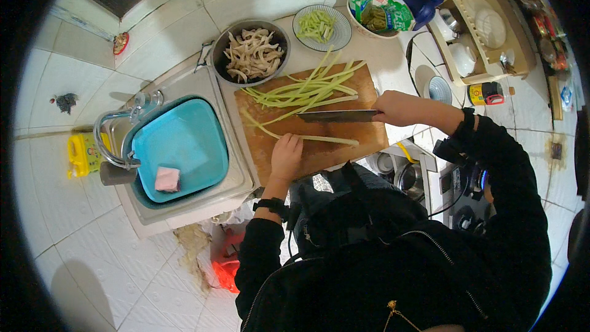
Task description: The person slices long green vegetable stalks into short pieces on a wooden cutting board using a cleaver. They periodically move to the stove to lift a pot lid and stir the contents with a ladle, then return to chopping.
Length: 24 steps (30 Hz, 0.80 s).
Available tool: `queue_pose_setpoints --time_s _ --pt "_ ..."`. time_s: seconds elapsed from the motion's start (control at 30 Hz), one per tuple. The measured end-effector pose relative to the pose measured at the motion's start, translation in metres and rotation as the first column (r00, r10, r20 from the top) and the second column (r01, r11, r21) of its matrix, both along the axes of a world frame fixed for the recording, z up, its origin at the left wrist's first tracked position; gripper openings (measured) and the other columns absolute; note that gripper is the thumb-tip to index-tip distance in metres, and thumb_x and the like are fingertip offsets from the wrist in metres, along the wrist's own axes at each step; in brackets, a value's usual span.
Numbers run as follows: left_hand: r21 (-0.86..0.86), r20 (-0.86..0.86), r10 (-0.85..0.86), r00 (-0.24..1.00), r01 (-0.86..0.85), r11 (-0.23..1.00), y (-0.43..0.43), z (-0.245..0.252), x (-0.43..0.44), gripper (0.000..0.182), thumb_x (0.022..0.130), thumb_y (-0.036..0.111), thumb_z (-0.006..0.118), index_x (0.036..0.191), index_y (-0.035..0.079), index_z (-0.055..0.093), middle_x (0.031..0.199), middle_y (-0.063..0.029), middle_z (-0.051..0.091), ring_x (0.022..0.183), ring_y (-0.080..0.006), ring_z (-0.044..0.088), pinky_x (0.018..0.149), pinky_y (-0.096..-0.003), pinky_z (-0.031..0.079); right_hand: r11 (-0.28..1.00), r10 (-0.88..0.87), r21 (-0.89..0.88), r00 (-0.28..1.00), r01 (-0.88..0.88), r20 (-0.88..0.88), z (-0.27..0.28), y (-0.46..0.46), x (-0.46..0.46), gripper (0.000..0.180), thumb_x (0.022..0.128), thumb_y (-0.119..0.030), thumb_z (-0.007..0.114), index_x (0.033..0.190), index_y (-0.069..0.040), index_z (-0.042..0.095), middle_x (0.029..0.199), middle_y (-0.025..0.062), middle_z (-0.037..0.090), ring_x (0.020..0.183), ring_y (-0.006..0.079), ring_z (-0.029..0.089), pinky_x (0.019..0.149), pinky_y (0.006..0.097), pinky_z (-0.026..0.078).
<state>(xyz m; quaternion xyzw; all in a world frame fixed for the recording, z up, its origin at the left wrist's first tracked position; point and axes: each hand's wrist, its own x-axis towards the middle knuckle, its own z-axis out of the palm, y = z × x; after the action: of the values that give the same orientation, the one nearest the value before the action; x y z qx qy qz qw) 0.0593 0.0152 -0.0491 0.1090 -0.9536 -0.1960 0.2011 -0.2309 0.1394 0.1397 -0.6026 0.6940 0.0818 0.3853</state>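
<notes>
A wooden cutting board (322, 157) lies on the counter right of the sink. My right hand (397, 108) grips a kitchen knife (339, 116), its blade pointing left over the board. My left hand (286, 151) has its fingertips on one long pale green stalk (327, 139) near the board's front. Behind the blade, a loose pile of similar green stalks (304, 92) spreads across the board. Cut green pieces (316, 26) lie on a striped plate (343, 37) behind the board. A round grey pot (216, 62) with torn, pale mushroom-like strips (254, 55) stands at the back left.
A blue plastic basin (193, 147) with a pink sponge-like block (167, 179) sits in the sink, under the faucet (110, 115). At the back right are a bowl holding green packets (398, 14), a dish rack (488, 55) and a small bowl (439, 90). A gas stove (465, 207) is at right.
</notes>
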Motion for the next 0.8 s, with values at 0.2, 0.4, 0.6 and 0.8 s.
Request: queue_pose_setpoints --time_s 0.2,0.4,0.6,0.8 --pt "0.062 -0.106 0.179 0.978 -0.173 0.983 0.015 -0.007 0.001 0.027 0.072 0.006 0.057 0.098 0.001 0.064 0.102 -0.0118 0.061 0.099 -0.0305 0.058 0.085 -0.0406 0.050 1.000 -0.020 -0.002 0.984 0.021 0.175 -0.016 0.007 0.017 0.023 0.085 -0.021 0.059 0.089 0.002 0.064 0.079 0.0240 0.063 0.075 0.0402 0.062 0.068 0.0446 0.049" --pt "0.127 -0.197 0.228 0.954 -0.206 0.970 0.017 -0.005 0.000 0.026 0.071 0.002 0.059 0.096 -0.001 0.063 0.100 -0.0124 0.060 0.093 -0.0310 0.059 0.081 -0.0378 0.051 0.988 0.063 0.140 0.997 -0.070 0.054 -0.018 0.002 0.036 0.028 0.088 -0.022 0.056 0.086 0.005 0.064 0.078 0.0261 0.063 0.074 0.0416 0.062 0.069 0.0464 0.049" --pt "0.155 -0.214 0.235 0.948 -0.204 0.967 0.016 -0.002 -0.002 0.023 0.070 0.001 0.061 0.092 -0.001 0.065 0.097 -0.0125 0.061 0.092 -0.0300 0.060 0.079 -0.0374 0.052 0.992 0.083 0.089 0.995 -0.088 0.052 -0.015 -0.007 0.044 0.029 0.089 -0.022 0.055 0.085 0.006 0.065 0.077 0.0266 0.063 0.074 0.0424 0.062 0.069 0.0474 0.049" --pt "0.158 -0.219 0.237 0.947 -0.205 0.966 0.015 -0.003 -0.001 0.022 0.069 0.000 0.062 0.091 -0.002 0.065 0.096 -0.0124 0.060 0.093 -0.0299 0.060 0.079 -0.0368 0.052 0.980 0.185 0.076 0.983 -0.184 -0.003 -0.022 -0.013 0.051 0.022 0.081 -0.014 0.055 0.074 0.005 0.064 0.072 0.0269 0.061 0.072 0.0441 0.062 0.066 0.0486 0.050"
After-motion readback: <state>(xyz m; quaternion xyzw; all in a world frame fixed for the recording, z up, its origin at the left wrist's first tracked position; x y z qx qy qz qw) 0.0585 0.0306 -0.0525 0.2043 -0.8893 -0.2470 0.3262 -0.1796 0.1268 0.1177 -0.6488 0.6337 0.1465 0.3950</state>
